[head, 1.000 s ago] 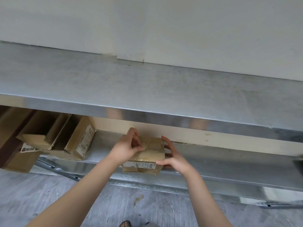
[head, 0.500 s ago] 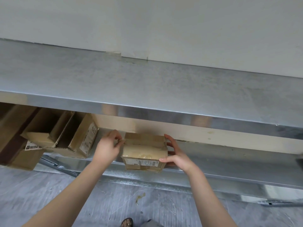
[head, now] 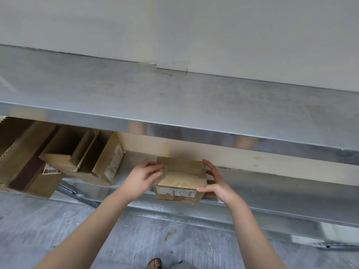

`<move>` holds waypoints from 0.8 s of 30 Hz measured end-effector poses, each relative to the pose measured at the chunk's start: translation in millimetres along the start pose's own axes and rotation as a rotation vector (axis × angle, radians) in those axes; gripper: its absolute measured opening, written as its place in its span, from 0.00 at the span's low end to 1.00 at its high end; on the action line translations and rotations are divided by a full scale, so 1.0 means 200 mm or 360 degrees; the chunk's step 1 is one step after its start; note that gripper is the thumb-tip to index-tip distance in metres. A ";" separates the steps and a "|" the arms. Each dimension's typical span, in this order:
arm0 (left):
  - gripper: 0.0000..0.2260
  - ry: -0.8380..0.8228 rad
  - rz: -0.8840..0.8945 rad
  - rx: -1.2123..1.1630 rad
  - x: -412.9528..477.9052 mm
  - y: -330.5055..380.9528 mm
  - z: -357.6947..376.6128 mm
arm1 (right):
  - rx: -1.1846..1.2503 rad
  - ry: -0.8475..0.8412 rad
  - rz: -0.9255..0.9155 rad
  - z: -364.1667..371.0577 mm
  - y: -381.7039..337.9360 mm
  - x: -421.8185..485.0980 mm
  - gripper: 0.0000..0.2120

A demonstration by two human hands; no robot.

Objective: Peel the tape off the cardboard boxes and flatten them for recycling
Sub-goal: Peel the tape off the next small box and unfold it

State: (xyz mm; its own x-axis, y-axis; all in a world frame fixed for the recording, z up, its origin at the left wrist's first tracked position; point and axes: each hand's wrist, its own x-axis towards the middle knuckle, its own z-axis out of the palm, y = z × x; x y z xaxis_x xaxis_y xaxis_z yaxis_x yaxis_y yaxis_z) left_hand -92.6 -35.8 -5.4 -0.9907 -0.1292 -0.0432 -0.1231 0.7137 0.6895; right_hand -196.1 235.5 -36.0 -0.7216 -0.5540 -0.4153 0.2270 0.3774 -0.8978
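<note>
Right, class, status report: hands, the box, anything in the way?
Left hand pinching small box's top left edge. Right hand gripping its right end. Box on lower shelf, tape still on. Upper shelf overhangs; nothing blocking.

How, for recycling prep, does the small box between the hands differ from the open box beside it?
The small box is taped, the open box gapes. The left hand and right hand grip the small box; the open box, larger, lies untouched. Both are labelled brown cardboard.
</note>
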 end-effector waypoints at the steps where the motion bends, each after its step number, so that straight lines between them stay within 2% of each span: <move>1: 0.13 0.0013 0.0008 -0.0002 0.01 0.00 0.00 | 0.0001 -0.0001 -0.0001 0.00 0.00 0.00 0.48; 3: 0.14 -0.0009 0.0008 -0.0050 0.05 -0.01 0.00 | -0.0002 -0.0003 0.0002 0.00 -0.01 -0.01 0.48; 6: 0.20 -0.0204 0.0028 0.0009 0.11 -0.02 -0.01 | 0.0012 0.0006 0.0011 -0.01 -0.01 -0.01 0.47; 8: 0.15 -0.0351 0.0068 0.0095 0.15 -0.04 -0.03 | 0.0019 0.0006 0.0014 0.00 -0.02 -0.01 0.47; 10: 0.09 -0.0377 0.0122 0.0186 0.16 -0.05 -0.04 | 0.0030 0.0009 0.0013 0.00 -0.02 -0.01 0.46; 16: 0.03 0.0020 0.0294 0.0177 0.12 -0.06 0.03 | 0.0061 0.0022 0.0014 0.00 -0.02 0.00 0.44; 20: 0.04 0.0303 0.0100 0.0053 0.07 -0.08 0.05 | 0.0050 0.0041 0.0016 0.01 -0.02 -0.01 0.44; 24: 0.05 0.0377 -0.0039 -0.0049 0.06 -0.08 0.03 | 0.0035 0.0043 0.0024 0.01 -0.04 -0.02 0.44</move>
State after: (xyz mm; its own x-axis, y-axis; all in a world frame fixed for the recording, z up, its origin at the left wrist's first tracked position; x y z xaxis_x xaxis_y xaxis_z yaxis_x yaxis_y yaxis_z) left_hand -102.5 -43.9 -20.9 -0.9457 -0.3065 0.1084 -0.1413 0.6877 0.7121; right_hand -193.7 232.0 -27.7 -0.7354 -0.5278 -0.4250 0.2522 0.3690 -0.8946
